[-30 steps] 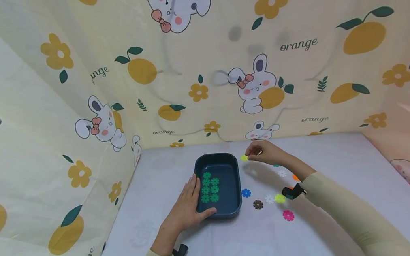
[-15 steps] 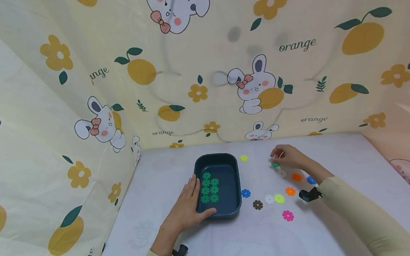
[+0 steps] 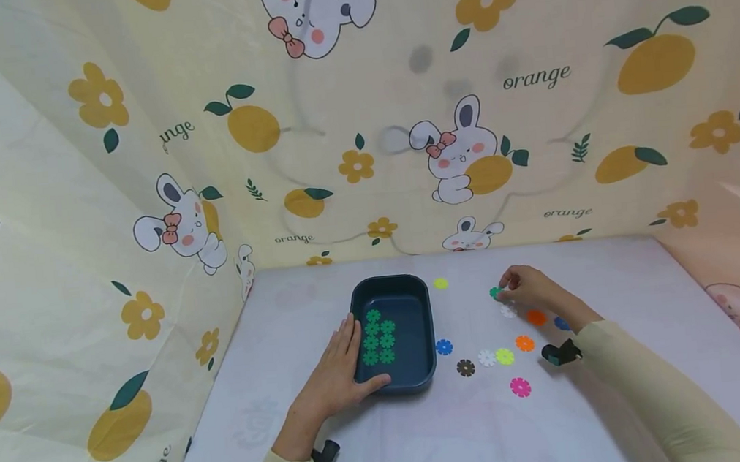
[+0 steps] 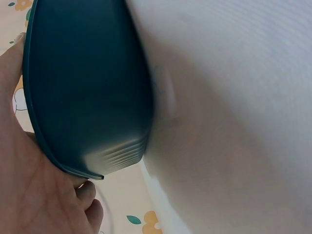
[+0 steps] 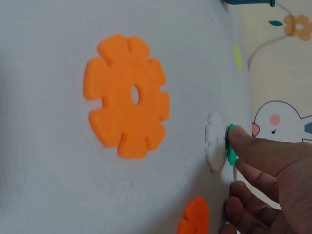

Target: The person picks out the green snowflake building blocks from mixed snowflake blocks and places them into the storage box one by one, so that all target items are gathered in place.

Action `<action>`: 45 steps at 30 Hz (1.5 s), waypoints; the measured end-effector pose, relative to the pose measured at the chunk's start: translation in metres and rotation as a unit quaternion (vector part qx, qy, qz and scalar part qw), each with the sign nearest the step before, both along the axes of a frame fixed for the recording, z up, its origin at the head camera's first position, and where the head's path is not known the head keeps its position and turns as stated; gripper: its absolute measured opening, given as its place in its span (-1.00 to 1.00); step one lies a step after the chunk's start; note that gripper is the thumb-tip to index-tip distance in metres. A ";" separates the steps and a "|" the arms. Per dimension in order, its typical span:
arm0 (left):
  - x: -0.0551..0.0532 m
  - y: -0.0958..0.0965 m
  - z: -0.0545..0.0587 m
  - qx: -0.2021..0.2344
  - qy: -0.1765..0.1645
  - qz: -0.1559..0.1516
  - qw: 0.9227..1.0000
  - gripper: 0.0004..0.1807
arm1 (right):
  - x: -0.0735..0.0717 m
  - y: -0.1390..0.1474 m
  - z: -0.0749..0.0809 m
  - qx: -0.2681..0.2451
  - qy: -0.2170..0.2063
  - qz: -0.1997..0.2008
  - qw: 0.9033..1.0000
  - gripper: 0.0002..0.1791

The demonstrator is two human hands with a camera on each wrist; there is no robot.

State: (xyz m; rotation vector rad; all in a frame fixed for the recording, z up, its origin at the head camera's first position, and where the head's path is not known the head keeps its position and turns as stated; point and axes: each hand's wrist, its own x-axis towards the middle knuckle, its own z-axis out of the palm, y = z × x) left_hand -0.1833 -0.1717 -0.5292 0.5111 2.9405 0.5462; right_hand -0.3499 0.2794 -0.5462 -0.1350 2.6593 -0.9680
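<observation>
In the head view my left hand (image 3: 329, 370) lies along the left wall of a dark blue tray (image 3: 426, 329), fingers straight and thumb over its near rim. Several green flower-shaped discs (image 3: 386, 341) lie in the tray's left half. To the right, my right hand (image 3: 528, 289) pinches another green flower-shaped disc (image 5: 231, 146) at the edge between thumb and fingers, low over the table. Just beside it lies a clear whitish disc (image 5: 215, 141). The left wrist view has the tray's outer wall (image 4: 92, 87) with the palm against its rim.
Orange discs (image 3: 524, 344), a blue disc (image 3: 444, 347), a brown disc (image 3: 466, 368), a white disc (image 3: 487, 358), yellow discs (image 3: 441, 283) and a pink disc (image 3: 520, 387) lie scattered right of the tray. Printed cloth walls (image 3: 355, 210) stand behind and at both sides.
My right hand has moved right, from near the far yellow disc to the green disc, and now pinches it. The left hand and tray have stayed put.
</observation>
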 end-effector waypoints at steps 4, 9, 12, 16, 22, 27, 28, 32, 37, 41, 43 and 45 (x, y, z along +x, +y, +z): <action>0.000 0.000 0.000 0.002 0.000 0.001 1.000 0.35 | 0.000 -0.004 0.001 0.003 -0.003 -0.005 1.000 -0.60; 0.000 0.000 -0.001 0.001 -0.001 0.002 1.000 0.34 | 0.001 -0.008 0.001 -0.005 0.007 -0.004 1.000 -0.62; 0.000 -0.001 0.000 0.002 0.000 0.001 1.000 0.34 | 0.002 -0.013 0.000 -0.017 0.024 0.005 1.000 -0.64; 0.000 -0.001 -0.001 0.003 0.002 -0.001 1.000 0.34 | 0.003 -0.020 0.000 -0.031 0.051 0.028 0.998 -0.72; 0.000 -0.001 -0.001 0.000 0.003 -0.002 1.000 0.35 | 0.006 -0.036 0.010 -0.068 0.095 0.070 0.991 -0.86; 0.001 -0.001 -0.001 0.006 0.007 -0.003 1.000 0.34 | 0.011 -0.058 0.028 -0.133 0.103 0.095 0.981 -0.82; 0.001 -0.001 -0.001 0.008 0.008 -0.003 1.000 0.34 | 0.013 -0.064 0.031 -0.146 0.099 0.094 0.980 -0.81; 0.001 -0.001 0.000 0.010 0.009 -0.001 1.000 0.34 | 0.019 -0.089 0.044 -0.188 0.090 0.097 0.973 -0.78; 0.001 -0.001 0.000 0.010 0.007 0.001 1.000 0.32 | 0.024 -0.119 0.053 -0.229 0.091 0.113 0.962 -0.80; 0.001 -0.001 0.000 0.013 0.004 0.001 1.000 0.32 | 0.024 -0.143 0.056 -0.242 0.089 0.130 0.958 -0.82; 0.001 -0.001 0.000 0.015 0.003 0.000 1.000 0.31 | 0.023 -0.153 0.056 -0.240 0.087 0.136 0.957 -0.83; 0.001 -0.001 0.000 0.017 0.003 -0.003 1.000 0.31 | 0.022 -0.163 0.055 -0.238 0.086 0.139 0.957 -0.83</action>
